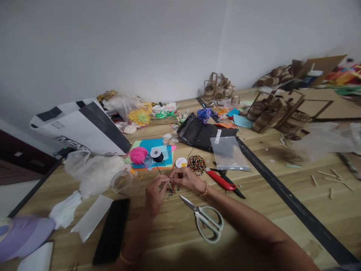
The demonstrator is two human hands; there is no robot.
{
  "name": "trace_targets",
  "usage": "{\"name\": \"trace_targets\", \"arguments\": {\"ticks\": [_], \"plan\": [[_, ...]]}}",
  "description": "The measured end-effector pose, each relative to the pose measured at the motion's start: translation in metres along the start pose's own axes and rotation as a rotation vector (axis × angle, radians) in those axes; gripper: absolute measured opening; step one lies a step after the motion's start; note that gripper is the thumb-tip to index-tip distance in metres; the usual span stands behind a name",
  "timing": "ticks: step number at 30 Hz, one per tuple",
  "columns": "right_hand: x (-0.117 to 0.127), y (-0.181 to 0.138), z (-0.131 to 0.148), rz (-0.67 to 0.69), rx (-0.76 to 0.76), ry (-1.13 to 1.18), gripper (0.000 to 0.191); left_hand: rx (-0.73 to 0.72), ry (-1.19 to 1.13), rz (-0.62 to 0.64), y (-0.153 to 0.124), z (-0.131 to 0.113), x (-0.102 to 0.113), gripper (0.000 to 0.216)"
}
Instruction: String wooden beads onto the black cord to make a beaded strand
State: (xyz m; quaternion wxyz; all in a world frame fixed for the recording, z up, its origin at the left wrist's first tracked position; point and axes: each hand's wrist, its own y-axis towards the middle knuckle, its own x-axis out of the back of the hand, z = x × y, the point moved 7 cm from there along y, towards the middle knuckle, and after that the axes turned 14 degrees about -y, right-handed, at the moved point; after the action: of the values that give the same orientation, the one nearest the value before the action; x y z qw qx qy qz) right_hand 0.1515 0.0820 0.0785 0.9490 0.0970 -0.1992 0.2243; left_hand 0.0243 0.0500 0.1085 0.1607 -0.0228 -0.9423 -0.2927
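My left hand (155,194) is closed in a pinch, its fingertips at the end of a thin black cord (158,168) that leads toward the black spool (156,154). Touching those fingertips, my right hand (186,178) is pinched too; what lies between its fingers is too small to make out. Loose multicoloured beads (170,190) lie on the table just under both hands. A coiled heap of beads (196,165) sits beyond the right hand, beside a round white label or lid (181,162). Scissors (207,222) with pale handles lie near my right forearm.
Red-handled pliers (222,180) lie right of the hands, below a clear plastic bag (229,154) and a black bubble mailer (200,131). Pink yarn (138,155) rests on coloured paper. A black phone (111,231) lies at left; small woven baskets (270,113) stand at right.
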Motion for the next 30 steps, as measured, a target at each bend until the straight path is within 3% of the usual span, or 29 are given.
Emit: {"name": "trace_targets", "arguments": {"ticks": [7,14,26,30], "plan": [[-0.001,0.001,-0.004,-0.04,0.014,-0.024,0.013,0.078,-0.08,-0.012,0.003,0.001,0.003,0.01],[0.0,-0.001,0.002,-0.054,0.042,-0.039,0.007,0.322,-0.259,-0.071,-0.004,0.029,0.004,0.004],[-0.007,0.002,-0.007,0.023,0.01,0.224,0.017,0.559,-0.421,-0.034,-0.004,0.041,-0.002,0.01],[-0.012,0.003,-0.008,0.112,0.013,0.297,0.025,0.632,-0.493,-0.072,-0.007,0.048,-0.001,0.013]]}}
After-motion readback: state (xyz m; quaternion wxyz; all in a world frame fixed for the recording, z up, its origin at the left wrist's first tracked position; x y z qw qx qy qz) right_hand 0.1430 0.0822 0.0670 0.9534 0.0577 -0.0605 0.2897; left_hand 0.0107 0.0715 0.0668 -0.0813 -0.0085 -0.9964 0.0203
